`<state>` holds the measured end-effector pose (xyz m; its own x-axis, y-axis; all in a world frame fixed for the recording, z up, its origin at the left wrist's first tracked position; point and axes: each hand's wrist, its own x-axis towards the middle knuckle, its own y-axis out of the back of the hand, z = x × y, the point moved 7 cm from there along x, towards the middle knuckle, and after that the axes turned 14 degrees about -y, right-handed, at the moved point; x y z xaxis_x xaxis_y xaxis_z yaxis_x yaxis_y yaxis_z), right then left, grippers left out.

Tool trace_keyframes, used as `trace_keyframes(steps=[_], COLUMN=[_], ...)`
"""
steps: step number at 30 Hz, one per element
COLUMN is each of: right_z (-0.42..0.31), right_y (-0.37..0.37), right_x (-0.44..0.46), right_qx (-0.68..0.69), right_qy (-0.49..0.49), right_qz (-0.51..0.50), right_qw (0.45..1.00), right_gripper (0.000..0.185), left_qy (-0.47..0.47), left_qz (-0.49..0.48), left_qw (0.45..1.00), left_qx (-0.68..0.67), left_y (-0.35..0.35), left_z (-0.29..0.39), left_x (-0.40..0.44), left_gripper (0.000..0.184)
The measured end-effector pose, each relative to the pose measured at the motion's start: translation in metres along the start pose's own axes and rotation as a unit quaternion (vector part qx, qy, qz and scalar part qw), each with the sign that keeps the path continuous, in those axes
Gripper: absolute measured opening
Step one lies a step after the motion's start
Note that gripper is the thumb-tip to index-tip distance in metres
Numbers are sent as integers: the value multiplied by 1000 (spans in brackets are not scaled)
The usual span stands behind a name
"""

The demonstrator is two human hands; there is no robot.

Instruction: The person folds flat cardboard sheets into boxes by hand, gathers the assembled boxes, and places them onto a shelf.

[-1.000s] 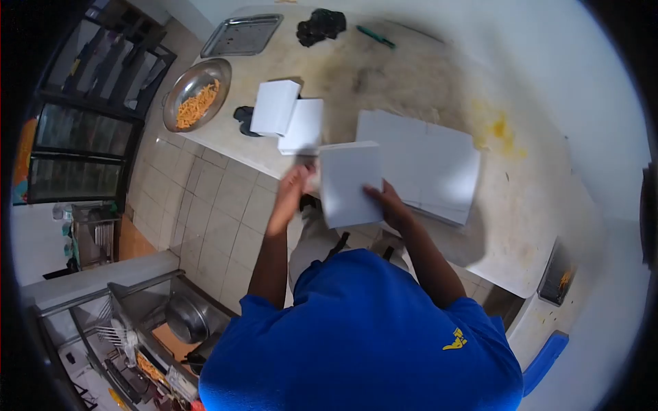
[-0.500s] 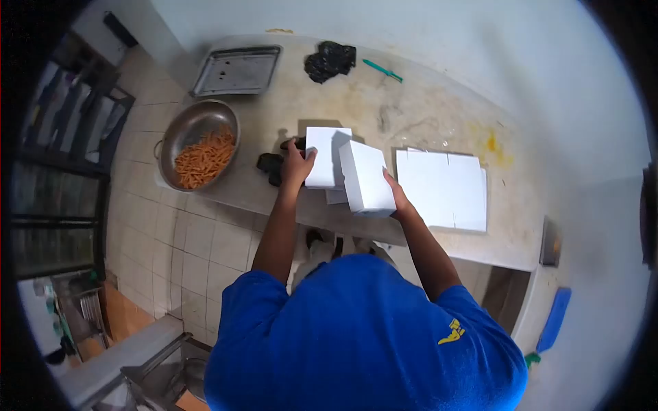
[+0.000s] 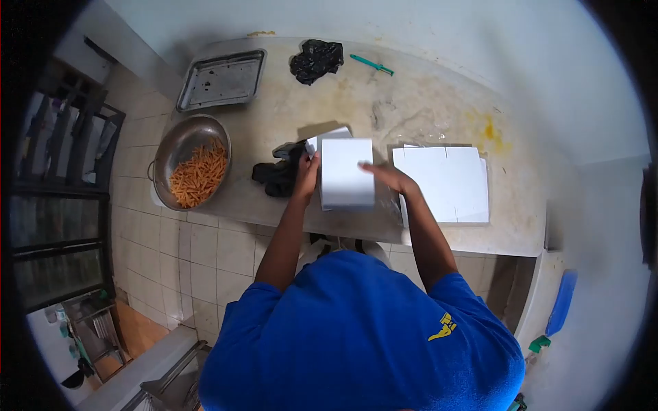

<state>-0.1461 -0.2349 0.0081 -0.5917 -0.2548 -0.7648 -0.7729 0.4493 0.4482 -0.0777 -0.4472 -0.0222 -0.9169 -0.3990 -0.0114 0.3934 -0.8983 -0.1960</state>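
A closed white box [image 3: 347, 171] is between my hands near the table's front edge. My left hand [image 3: 308, 177] is closed against its left side. My right hand [image 3: 389, 177] reaches in from the right, fingers stretched out, their tips at the box's right edge. Behind the box, part of another white box [image 3: 334, 135] shows, tilted and mostly covered. Crumpled black plastic [image 3: 274, 179] lies left of my left hand. To the right of my right hand is a stack of flat white cardboard [image 3: 442, 185].
At the left stands a metal bowl [image 3: 160, 164] of orange-brown sticks. Behind it sits a metal tray [image 3: 223, 80]. A black bag [image 3: 317, 61] and a green pen-like object [image 3: 371, 65] lie at the back of the table [image 3: 425, 89].
The box held in my right hand has moved left over the other white box. My right hand has loosened, its fingers now stretched out. The camera view has shifted slightly.
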Motion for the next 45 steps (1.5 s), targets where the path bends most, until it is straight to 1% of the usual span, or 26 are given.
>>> trace_keyframes(steps=[1, 2, 4, 7, 8, 9, 10, 11, 14, 15, 17, 18, 19, 21, 23, 25, 27, 29, 31, 33, 34, 36, 37, 40, 43, 45], right_z=[5, 10, -6, -4, -4, -3, -3, 1, 35, 31, 27, 19, 15, 25, 35, 36, 34, 11, -15, -38, -57, -95, -111, -156, -182, -202], right_y=[-2, -5, 13, 32, 27, 22, 20, 14, -11, -18, -39, -46, -43, -54, -60, -54, -57, -61, -78, -112, -125, -146, -161, -215, -299, -354], right_x=[10, 20, -16, 4, 7, 10, 13, 21, 46, 29, 20, 12, 0, 16, 14, -16, -43, -67, -91, -95, -96, -109, -119, -144, -149, -163], right_qx=[-55, -106, -210, -7, -4, -4, -7, 78, 320, 353, 372, 381, 365, 368, 369, 369, 322, 267, 205, 170, 149, 94, 69, 3, -23, -7], right_qy=[26, 56, 45, 111, 132, 151, 171, 178, 128, 71, 44, 34, 36, 65, 83, 92, 119, 142, 145, 142, 145, 186, 202, 204, 161, 150], right_qz=[-34, -66, -52, -1, 10, 21, 35, 20, 73, 4, -108, -161, -131, -121, -126, -144, -174, -208, -249, -356, -402, -413, -420, -423, -467, -464], right_qw=[998, 991, 975, 994, 991, 988, 985, 981, 936, 933, 921, 910, 921, 920, 917, 914, 923, 930, 936, 908, 892, 886, 882, 883, 869, 873], right_gripper=[65, 63, 56, 55, 60, 67, 74, 95, 100, 98, 96, 95, 90, 85, 82, 81, 84, 85, 85, 89, 91, 91, 91, 82, 82, 81], left_qy=[17, 93, 119, 85, 66, 59, 108, 98, 103, 114, 156, 171, 181, 195, 193, 188, 170, 139, 112, 92, 28, -94, -130, -158, -172, -109], left_qz=[-15, 13, -10, -2, 14, -5, 0, 14, 45, 55, -5, -35, -31, -20, -17, -9, -5, 24, 77, 148, 144, 137, 156, 167, 205, 203], left_qw=[999, 989, 979, 972, 971, 974, 969, 972, 982, 984, 986, 985, 983, 976, 979, 981, 985, 990, 990, 978, 978, 962, 958, 968, 961, 970], left_qx=[43, 113, 164, 220, 230, 219, 220, 212, 153, 129, 51, 12, -22, -93, -66, -44, -15, -2, 42, 115, 149, 215, 204, 96, 69, 75], left_y=[3, 13, 3, 4, 5, -5, -10, -8, -8, -6, -5, -10, -14, -46, -54, -48, -31, -21, 11, 55, 79, 127, 150, 192, 271, 324], left_z=[-17, -46, -27, -20, -20, -5, 3, -1, -30, -40, -61, -58, -53, -5, 8, 4, -3, 45, 71, 85, 93, 107, 112, 161, 147, 145], left_x=[8, 10, 1, -8, -12, -16, -24, -25, -20, -21, -26, -28, -34, -48, -67, -94, -116, -129, -141, -160, -162, -173, -182, -216, -262, -295], left_gripper=[54, 56, 58, 57, 56, 53, 49, 49, 53, 54, 59, 62, 65, 70, 73, 74, 74, 73, 72, 74, 74, 76, 70, 60, 52, 51])
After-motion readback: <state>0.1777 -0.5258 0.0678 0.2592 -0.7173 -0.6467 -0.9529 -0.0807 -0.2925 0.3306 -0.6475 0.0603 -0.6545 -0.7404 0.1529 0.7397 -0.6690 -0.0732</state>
